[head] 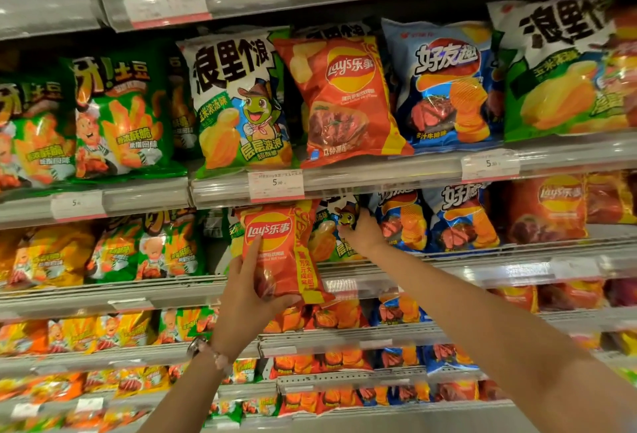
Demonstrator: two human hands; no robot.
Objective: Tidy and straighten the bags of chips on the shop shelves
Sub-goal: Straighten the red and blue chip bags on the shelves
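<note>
My left hand (250, 295) grips a red Lay's chip bag (281, 253) from below and the side, holding it upright in front of the second shelf. My right hand (360, 231) reaches into that shelf and grips the top of a white and green chip bag (332, 236) just right of the red one. That bag is partly hidden behind the red bag and my hand. Another red Lay's bag (344, 102) leans tilted on the shelf above.
Blue chip bags (462, 219) stand right of my right hand, green bags (165, 246) to the left. Metal shelf rails with price tags (275, 185) run across each level. Lower shelves hold several orange and red bags (337, 319).
</note>
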